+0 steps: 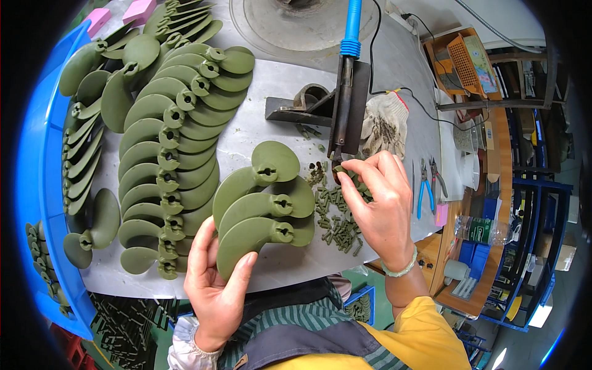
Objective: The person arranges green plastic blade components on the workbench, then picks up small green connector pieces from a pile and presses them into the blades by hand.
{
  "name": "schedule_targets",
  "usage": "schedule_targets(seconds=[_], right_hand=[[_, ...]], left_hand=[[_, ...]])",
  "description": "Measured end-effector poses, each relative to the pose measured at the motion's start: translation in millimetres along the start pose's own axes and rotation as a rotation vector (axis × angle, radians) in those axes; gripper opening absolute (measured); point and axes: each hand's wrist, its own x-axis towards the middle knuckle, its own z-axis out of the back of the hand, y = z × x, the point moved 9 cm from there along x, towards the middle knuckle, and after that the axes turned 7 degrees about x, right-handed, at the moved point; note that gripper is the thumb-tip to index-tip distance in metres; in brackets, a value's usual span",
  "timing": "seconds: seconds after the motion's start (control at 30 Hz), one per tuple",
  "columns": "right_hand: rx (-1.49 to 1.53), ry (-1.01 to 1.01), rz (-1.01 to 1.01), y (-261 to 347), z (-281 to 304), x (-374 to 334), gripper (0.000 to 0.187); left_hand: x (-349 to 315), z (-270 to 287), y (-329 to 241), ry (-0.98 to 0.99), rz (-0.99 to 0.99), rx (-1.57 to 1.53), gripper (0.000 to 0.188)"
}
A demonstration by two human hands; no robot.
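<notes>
My left hand (216, 277) grips the lower edge of a short stack of green plastic propellers (240, 216). The stack has several two-bladed pieces with slotted hubs, fanned over one another. My right hand (379, 197) pinches a small green plastic piece (340, 169) at the dark tip of a soldering iron (349, 55). This iron has a blue handle and points down on a black metal stand (305, 106). Under my right fingers lies a pile of short green plastic stubs (336, 216), partly hidden by the hand.
Long overlapping rows of green propellers (169, 166) cover the table's left side, beside a blue crate (46, 148). A soiled white glove (385, 123) lies behind my right hand. Blue-handled pliers (425, 191) rest to the right. A black cord (425, 111) crosses the table.
</notes>
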Motion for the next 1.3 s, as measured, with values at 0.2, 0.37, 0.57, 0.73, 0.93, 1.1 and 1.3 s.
schedule_targets(seconds=[0.2,0.37,0.57,0.73,0.93,1.1,1.3], right_hand=[[0.062,0.028,-0.032,3,0,-1,0.016],[0.302,0.125,-0.069,29,2,-1,0.019],[0.382,0.24,-0.028,52,-9,-3,0.021],[0.399,0.259,-0.01,56,-13,-4,0.022],[0.411,0.273,-0.011,57,-17,-5,0.022],[0.436,0.261,-0.026,57,-14,-5,0.019],[0.372,0.118,-0.239,14,29,-22,0.008]], left_hand=[[0,-1,0,0.031,-0.014,0.007,0.067],[1,-4,-4,0.05,-0.053,0.029,0.067],[1,-4,-3,0.049,-0.048,-0.007,0.066],[0,-3,0,0.027,-0.01,-0.048,0.068],[0,-2,-2,0.025,-0.013,-0.039,0.068],[1,-3,-5,0.03,-0.031,-0.023,0.067],[-3,2,-3,0.007,-0.018,0.015,0.065]])
